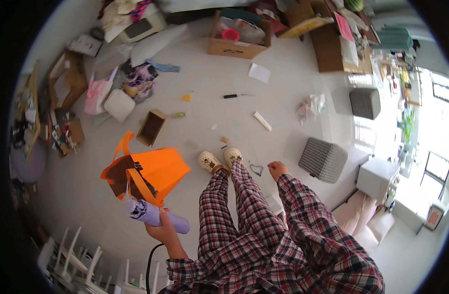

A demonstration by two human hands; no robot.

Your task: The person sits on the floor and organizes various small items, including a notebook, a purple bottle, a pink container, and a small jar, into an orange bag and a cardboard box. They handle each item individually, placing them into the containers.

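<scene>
Wrapped in the fingers of my left hand [161, 229] is a folded lilac umbrella [174, 222], with its gathered cloth end pointing up and left. Right beside it, an orange tote bag [158, 166] with a dark inside gapes toward the left. One of the bag's straps drops close to the umbrella and my fingers; whether I also hold that strap, I cannot tell. My right hand [278, 169] hangs out to the right of my shoes with its fingers curled in, and nothing shows in it.
Small things lie scattered ahead: an open brown box [151, 128], a black-handled screwdriver-like tool [231, 96], a white strip [262, 121] and a plastic bag [311, 108]. Checked stools [323, 159] stand right, white chair legs [77, 259] lower left, a full carton [239, 46] at the back.
</scene>
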